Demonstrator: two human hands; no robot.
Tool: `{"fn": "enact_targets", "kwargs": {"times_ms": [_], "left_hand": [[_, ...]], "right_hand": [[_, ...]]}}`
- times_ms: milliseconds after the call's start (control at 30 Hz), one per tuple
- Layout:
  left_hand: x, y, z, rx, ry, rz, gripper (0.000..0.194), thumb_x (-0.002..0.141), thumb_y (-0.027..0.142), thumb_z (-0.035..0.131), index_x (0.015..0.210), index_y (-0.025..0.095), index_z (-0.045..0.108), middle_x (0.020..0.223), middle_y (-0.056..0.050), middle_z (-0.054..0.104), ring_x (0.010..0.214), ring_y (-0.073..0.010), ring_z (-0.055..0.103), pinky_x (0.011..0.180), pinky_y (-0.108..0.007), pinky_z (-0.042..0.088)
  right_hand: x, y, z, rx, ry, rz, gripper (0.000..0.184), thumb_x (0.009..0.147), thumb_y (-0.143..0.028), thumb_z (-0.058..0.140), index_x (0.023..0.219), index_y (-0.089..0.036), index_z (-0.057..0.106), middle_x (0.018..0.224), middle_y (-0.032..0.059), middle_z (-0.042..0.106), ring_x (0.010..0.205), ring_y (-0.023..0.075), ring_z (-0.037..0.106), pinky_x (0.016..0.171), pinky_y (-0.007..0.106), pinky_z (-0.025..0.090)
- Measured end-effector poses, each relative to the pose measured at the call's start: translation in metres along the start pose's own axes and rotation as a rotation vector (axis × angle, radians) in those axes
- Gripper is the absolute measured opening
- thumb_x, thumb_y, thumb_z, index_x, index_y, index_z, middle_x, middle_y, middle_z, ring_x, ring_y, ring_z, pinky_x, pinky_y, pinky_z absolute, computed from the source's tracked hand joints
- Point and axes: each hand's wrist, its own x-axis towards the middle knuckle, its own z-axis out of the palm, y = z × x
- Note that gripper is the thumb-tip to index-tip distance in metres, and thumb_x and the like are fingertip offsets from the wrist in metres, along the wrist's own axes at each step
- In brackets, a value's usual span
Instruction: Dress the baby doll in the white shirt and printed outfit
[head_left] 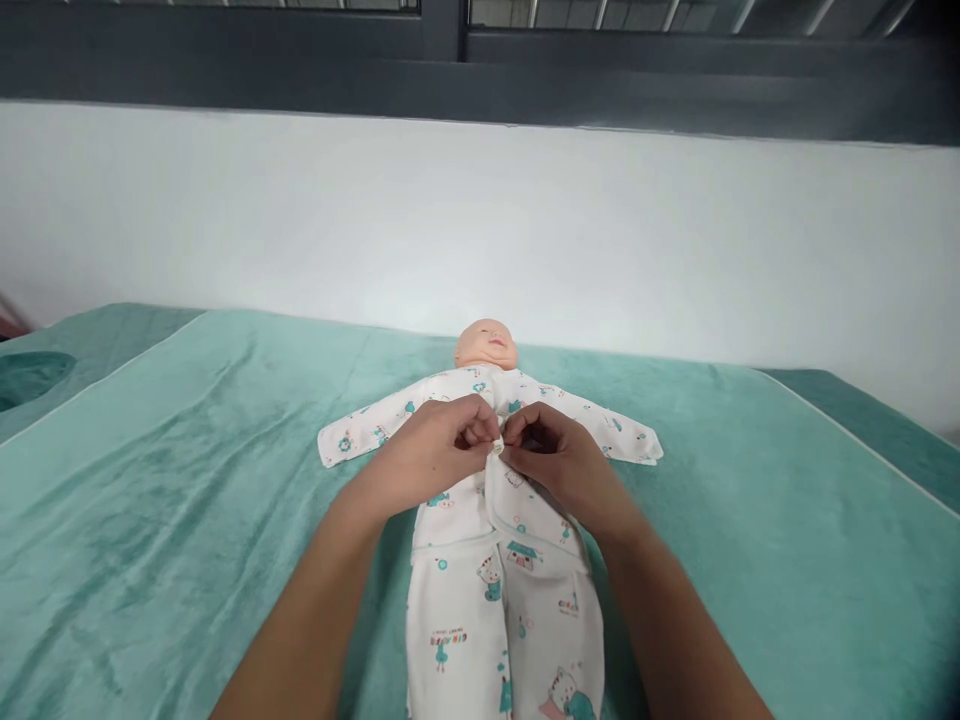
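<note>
A baby doll (486, 344) lies on its back with its head at the far end, dressed in a white printed top (450, 515) and matching trousers (459, 620). Both sleeves are spread out sideways. At the chest, my left hand (439, 445) pinches the top's front edge from the left. From the right, my right hand (559, 455) pinches the same front opening. Between my fingertips shows a small pale button (497, 448). Below it, the right front flap hangs loosely over the belly. The fingers hide part of the chest, and I cannot tell whether the button is through its hole.
A green plush cover (210, 500) with light piping spreads under the doll and to both sides. Behind it rises a white wall (315, 220), with a dark window frame (442, 70) and bars above. A round dark green shape (30, 375) lies at the far left.
</note>
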Motion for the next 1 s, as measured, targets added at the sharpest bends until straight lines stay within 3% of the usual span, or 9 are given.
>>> {"fn": "enact_targets", "kwargs": {"times_ms": [200, 333, 500, 700, 833, 1000], "left_hand": [[-0.005, 0.014, 0.018, 0.022, -0.143, -0.028, 0.010, 0.079, 0.020, 0.052, 0.087, 0.025, 0.054, 0.073, 0.005, 0.062, 0.065, -0.0126, 0.055, 0.053, -0.024, 0.037], [-0.006, 0.017, 0.025, -0.020, -0.108, -0.065, 0.010, 0.078, 0.019, 0.052, 0.085, 0.025, 0.053, 0.075, 0.005, 0.064, 0.069, -0.0131, 0.059, 0.056, -0.023, 0.040], [-0.004, 0.013, 0.016, -0.180, -0.117, -0.095, 0.003, 0.081, 0.024, 0.055, 0.084, 0.024, 0.054, 0.077, 0.004, 0.066, 0.072, -0.0137, 0.061, 0.059, -0.023, 0.043], [-0.005, 0.003, 0.008, -0.185, -0.080, -0.162, 0.025, 0.078, 0.043, 0.067, 0.081, 0.022, 0.055, 0.071, 0.003, 0.058, 0.064, -0.0133, 0.053, 0.051, -0.023, 0.036], [-0.005, 0.002, 0.005, -0.203, -0.116, -0.162, 0.019, 0.079, 0.037, 0.067, 0.082, 0.022, 0.056, 0.073, 0.003, 0.058, 0.067, -0.0124, 0.053, 0.053, -0.021, 0.038], [-0.004, -0.002, 0.003, -0.381, -0.155, -0.125, 0.011, 0.080, 0.024, 0.065, 0.087, 0.022, 0.057, 0.078, 0.003, 0.058, 0.073, -0.0116, 0.057, 0.063, -0.022, 0.046]], "right_hand": [[0.003, -0.001, 0.000, 0.071, 0.020, 0.015, 0.008, 0.077, -0.017, 0.060, 0.081, -0.021, 0.054, 0.074, -0.0045, 0.052, 0.068, 0.0109, 0.047, 0.060, 0.025, 0.038], [0.004, 0.002, -0.001, 0.143, -0.025, 0.019, 0.009, 0.081, -0.024, 0.062, 0.081, -0.021, 0.053, 0.069, -0.0058, 0.049, 0.059, 0.0089, 0.043, 0.053, 0.024, 0.033], [0.003, 0.005, -0.003, 0.180, -0.039, 0.032, 0.012, 0.083, -0.029, 0.064, 0.084, -0.022, 0.054, 0.072, -0.0048, 0.051, 0.059, 0.0094, 0.047, 0.055, 0.025, 0.038], [0.003, 0.005, -0.006, 0.223, -0.049, 0.039, 0.020, 0.080, -0.035, 0.070, 0.085, -0.021, 0.056, 0.072, -0.0023, 0.057, 0.061, 0.0115, 0.052, 0.060, 0.027, 0.044], [0.002, 0.003, -0.007, 0.219, -0.073, 0.037, 0.019, 0.081, -0.034, 0.070, 0.085, -0.022, 0.057, 0.071, -0.0030, 0.056, 0.060, 0.0110, 0.051, 0.060, 0.028, 0.043], [-0.001, 0.002, -0.010, 0.206, -0.148, 0.015, 0.016, 0.080, -0.031, 0.071, 0.086, -0.022, 0.059, 0.079, -0.0023, 0.055, 0.068, 0.0113, 0.050, 0.062, 0.027, 0.042]]}}
